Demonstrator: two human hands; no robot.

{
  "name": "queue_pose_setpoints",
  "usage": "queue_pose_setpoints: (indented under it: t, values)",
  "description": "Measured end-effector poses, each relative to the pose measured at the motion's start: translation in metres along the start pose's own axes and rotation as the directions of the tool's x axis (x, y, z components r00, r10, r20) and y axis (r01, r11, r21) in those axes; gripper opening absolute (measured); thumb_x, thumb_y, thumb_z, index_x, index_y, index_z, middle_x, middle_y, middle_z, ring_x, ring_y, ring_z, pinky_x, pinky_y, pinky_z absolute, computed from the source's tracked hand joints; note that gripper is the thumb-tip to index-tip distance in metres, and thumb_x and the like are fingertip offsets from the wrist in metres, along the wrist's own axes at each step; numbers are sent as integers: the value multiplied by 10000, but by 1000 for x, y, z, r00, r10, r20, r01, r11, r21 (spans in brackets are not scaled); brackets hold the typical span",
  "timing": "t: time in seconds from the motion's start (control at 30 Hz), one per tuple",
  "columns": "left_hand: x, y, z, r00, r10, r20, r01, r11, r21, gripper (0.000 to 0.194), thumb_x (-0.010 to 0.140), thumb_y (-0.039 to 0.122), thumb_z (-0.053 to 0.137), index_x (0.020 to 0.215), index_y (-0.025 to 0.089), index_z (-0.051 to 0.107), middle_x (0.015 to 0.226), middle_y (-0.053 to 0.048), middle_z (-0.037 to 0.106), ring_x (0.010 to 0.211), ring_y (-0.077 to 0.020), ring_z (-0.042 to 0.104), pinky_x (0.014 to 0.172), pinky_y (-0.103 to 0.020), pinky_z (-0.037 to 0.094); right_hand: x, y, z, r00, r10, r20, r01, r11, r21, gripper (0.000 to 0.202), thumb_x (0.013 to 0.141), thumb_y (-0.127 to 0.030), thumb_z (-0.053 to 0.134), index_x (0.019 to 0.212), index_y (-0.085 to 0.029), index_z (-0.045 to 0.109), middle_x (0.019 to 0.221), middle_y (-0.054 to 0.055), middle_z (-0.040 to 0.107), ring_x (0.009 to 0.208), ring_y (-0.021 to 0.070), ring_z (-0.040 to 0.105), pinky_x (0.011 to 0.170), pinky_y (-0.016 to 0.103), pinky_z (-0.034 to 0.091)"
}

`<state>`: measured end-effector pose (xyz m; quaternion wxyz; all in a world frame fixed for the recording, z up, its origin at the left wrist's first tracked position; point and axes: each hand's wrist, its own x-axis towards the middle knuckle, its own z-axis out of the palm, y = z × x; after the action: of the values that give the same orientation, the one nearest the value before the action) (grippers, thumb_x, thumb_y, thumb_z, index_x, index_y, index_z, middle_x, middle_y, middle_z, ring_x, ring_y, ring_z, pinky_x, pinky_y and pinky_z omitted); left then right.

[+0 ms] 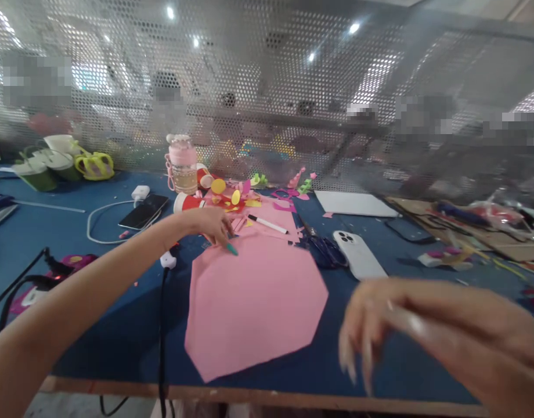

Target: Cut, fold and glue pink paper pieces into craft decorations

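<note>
Placed left hand (pixel 211 223) at pink sheet's (pixel 256 305) far edge, couldn't tell grip, held blurred right hand (pixel 395 299) loosely spread, empty, over counter (pixel 127 342)

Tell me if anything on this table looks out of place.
A red-and-white paper cup lies on its side in front of the pink-lidded water bottle. Cups usually stand upright, so it looks odd, though no spill shows.

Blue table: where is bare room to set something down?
Bare patches of blue table lie between the many-sided pink sheet and the right hand, and between the left forearm and a long black cable. Colourful scraps crowd the sheet's far side.
</note>
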<state>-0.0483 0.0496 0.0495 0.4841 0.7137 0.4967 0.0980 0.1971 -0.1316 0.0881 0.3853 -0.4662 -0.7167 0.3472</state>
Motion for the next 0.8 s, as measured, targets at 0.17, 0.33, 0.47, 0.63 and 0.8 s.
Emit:
queue_pose_setpoints:
  t: [0.17,0.33,0.47,0.63,0.8]
  values:
    - [14,-18,23,990,-52,131,47,998,43,229,327,109,749,468,158,576,399,-12,582,377,-140,524,379,-223,420,54,46,21,973,-163,-165,142,981,-130,182,819,-321,475,897,-196,581,904,77,643,832,189,609,744,331,495]
    - [18,-20,27,988,-74,134,69,997,38,214,339,50,692,427,165,534,399,-12,590,353,-140,515,365,-234,422,93,94,50,930,-367,24,338,826,-452,286,859,-283,378,985,-132,586,1028,142,620,1041,244,526,923,446,385]
    - [21,-22,29,985,-93,146,88,995,38,238,322,-1,662,341,158,486,319,-6,524,300,-144,481,320,-240,402,90,107,71,915,-349,202,404,799,-445,401,879,-259,315,1237,-121,431,1277,141,477,1218,216,392,1003,435,327]
    - [31,-26,29,965,-126,231,120,992,40,228,307,-19,641,333,164,509,328,3,540,312,-138,491,321,-224,405,76,107,87,896,-304,323,427,790,-440,587,807,-164,313,1363,-42,167,1326,188,407,1256,228,338,1000,484,319]
    - [36,-21,29,942,-206,266,194,978,73,222,299,-33,639,362,165,559,402,-53,599,394,-193,546,348,-280,440,77,111,91,894,-289,342,428,777,-462,614,798,-199,334,1361,-40,148,1255,198,485,1223,248,389,968,503,350]
